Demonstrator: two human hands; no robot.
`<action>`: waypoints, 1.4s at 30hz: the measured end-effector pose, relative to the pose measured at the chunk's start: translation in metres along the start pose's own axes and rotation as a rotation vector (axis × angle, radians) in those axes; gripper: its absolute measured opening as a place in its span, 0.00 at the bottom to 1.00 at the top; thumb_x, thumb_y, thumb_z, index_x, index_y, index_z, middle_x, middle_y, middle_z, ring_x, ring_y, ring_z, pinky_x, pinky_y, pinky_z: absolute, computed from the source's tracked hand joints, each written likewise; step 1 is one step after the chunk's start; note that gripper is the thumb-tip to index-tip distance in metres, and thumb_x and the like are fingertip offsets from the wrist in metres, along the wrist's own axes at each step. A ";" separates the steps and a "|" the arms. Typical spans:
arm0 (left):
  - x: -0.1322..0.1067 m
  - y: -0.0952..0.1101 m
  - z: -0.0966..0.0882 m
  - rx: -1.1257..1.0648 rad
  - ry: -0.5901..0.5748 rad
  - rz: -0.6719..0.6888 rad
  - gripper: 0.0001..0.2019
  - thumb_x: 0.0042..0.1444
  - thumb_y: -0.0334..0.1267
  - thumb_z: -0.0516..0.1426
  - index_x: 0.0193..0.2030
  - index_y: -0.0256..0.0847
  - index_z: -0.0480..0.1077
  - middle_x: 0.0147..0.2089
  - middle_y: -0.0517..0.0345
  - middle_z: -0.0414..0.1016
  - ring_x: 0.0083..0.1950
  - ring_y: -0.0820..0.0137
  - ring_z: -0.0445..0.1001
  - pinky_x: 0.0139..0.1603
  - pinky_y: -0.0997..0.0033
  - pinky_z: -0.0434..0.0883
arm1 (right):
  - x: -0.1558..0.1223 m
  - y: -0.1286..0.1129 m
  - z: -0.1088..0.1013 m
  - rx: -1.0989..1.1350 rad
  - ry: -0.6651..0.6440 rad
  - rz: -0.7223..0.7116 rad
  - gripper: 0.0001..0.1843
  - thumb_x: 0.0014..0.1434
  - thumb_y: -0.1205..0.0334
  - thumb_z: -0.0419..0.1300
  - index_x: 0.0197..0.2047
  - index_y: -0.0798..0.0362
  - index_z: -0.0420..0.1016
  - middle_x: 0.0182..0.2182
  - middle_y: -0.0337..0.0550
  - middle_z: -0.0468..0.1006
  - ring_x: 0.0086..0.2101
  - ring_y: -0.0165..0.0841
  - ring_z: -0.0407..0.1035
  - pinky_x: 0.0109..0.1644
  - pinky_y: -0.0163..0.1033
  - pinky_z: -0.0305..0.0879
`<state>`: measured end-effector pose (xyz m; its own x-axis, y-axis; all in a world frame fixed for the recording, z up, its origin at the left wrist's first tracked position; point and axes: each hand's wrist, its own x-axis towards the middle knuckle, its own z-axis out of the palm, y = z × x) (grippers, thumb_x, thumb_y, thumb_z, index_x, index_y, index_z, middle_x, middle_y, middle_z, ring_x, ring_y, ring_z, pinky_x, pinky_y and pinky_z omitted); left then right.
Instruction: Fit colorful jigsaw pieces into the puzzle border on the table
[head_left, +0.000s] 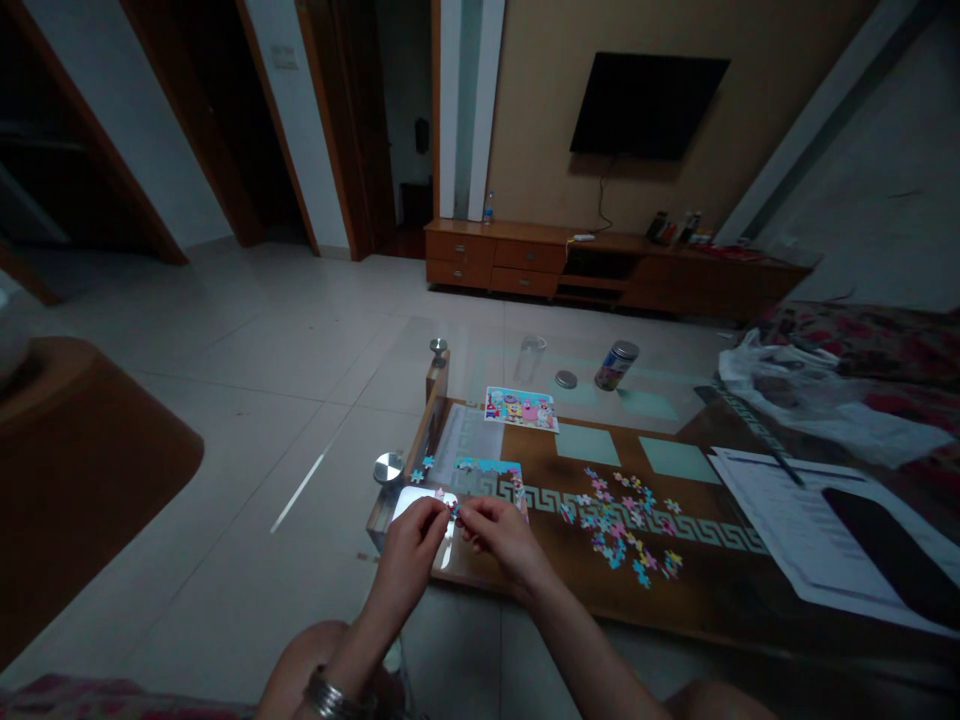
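Note:
My left hand (411, 540) and my right hand (501, 532) meet over the near left part of the glass table, both closed in a pinch. Between their fingertips are small jigsaw puzzle pieces (453, 506), partly hidden by the fingers. Just beyond lies a partly joined puzzle border (491, 467), its blue top edge and right side showing. Loose puzzle pieces (619, 528) are scattered to the right, with a couple of blue pieces (427, 463) at the left edge. A colourful cartoon picture card (520, 410) lies farther back.
Behind the card stand a clear jar (531, 358), a round lid (566, 380) and a printed canister (617, 366). Papers (780, 540) with a dark phone-like object (892, 550) lie at right, near a plastic bag (817, 400). Metal table knobs (388, 467) rise at the left edge.

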<state>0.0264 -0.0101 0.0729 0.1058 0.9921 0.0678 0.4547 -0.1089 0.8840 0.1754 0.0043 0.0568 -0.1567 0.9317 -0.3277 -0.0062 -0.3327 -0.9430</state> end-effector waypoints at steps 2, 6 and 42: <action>-0.001 -0.002 0.000 0.007 -0.029 0.011 0.15 0.59 0.46 0.49 0.30 0.40 0.69 0.30 0.58 0.73 0.34 0.67 0.72 0.36 0.69 0.66 | -0.003 0.000 0.001 0.021 0.015 -0.025 0.14 0.46 0.52 0.65 0.29 0.53 0.73 0.22 0.35 0.70 0.24 0.28 0.64 0.26 0.33 0.58; -0.004 -0.008 0.005 0.032 -0.109 0.055 0.16 0.59 0.49 0.49 0.31 0.41 0.71 0.31 0.59 0.75 0.34 0.67 0.73 0.36 0.70 0.68 | -0.012 0.000 -0.002 0.000 0.035 -0.149 0.05 0.47 0.62 0.64 0.29 0.53 0.73 0.22 0.34 0.71 0.25 0.27 0.64 0.29 0.33 0.60; -0.040 -0.045 0.083 0.307 -0.162 0.600 0.11 0.54 0.35 0.52 0.44 0.47 0.69 0.42 0.58 0.79 0.41 0.70 0.79 0.41 0.79 0.75 | -0.114 0.039 -0.264 -0.883 0.482 -0.131 0.18 0.46 0.78 0.59 0.39 0.52 0.78 0.36 0.43 0.73 0.36 0.34 0.69 0.42 0.38 0.65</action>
<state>0.0754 -0.0498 -0.0083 0.5371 0.7353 0.4133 0.5031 -0.6725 0.5428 0.4541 -0.0760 0.0417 0.2087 0.9777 -0.0231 0.7683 -0.1785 -0.6147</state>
